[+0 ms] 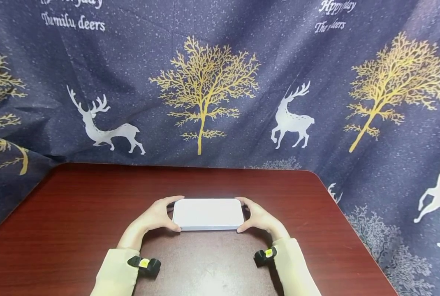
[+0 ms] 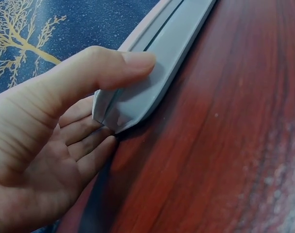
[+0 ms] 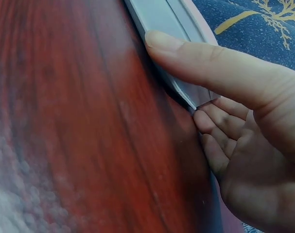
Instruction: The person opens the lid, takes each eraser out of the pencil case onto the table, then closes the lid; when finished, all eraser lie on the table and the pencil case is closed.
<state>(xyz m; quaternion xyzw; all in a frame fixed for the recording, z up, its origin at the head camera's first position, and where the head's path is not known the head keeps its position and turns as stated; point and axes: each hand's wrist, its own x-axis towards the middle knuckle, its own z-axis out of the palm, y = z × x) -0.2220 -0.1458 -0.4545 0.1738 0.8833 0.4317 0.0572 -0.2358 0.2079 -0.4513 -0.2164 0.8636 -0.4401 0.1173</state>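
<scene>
A flat white rectangular case (image 1: 208, 213) with rounded corners lies level in front of me, long side facing me. My left hand (image 1: 156, 214) grips its left end, thumb on the near side and fingers around the far side. At the opposite end my right hand (image 1: 260, 215) holds it the same way. In the left wrist view, the grey-white side of the case (image 2: 174, 58) shows a dark seam along its length. The right wrist view shows the right thumb (image 3: 186, 53) against that side. Whether the underside touches the table cannot be told.
The case is over a dark red wood-grain table (image 1: 105, 193) with rounded far corners. Behind it hangs a dark blue cloth (image 1: 238, 135) printed with white deer and golden trees. A black strap camera (image 1: 149, 266) sits on the left wrist, another (image 1: 263, 257) on the right.
</scene>
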